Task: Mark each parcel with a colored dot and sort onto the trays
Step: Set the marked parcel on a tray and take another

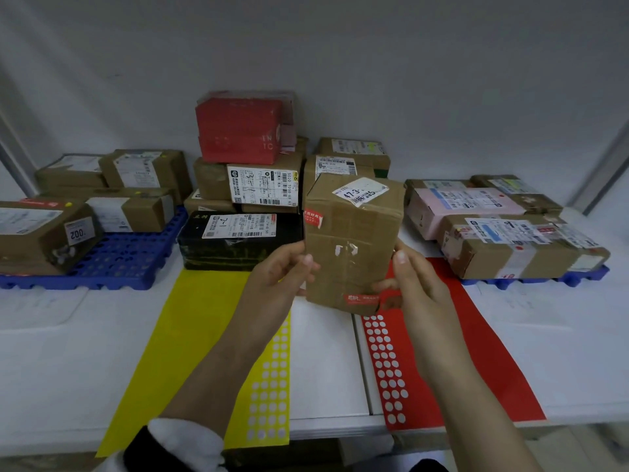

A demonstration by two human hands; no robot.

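Gripping brown taped parcel (354, 243) upright between left hand (286, 270) and right hand (408, 277), above worktop (68, 352), over near ends of yellow dot sheet (269, 379) and red dot sheet (384, 366). Each grip partly closed on a parcel side: thumb on front face, fingers wrapped behind. Legible on white label (360, 191) at parcel top: "47-3-" and "5". Red stickers at left edge and bottom, print too small. "200" on tag (79, 232) of carton on left blue tray (129, 260). More labelled parcels on right blue tray (578, 277).
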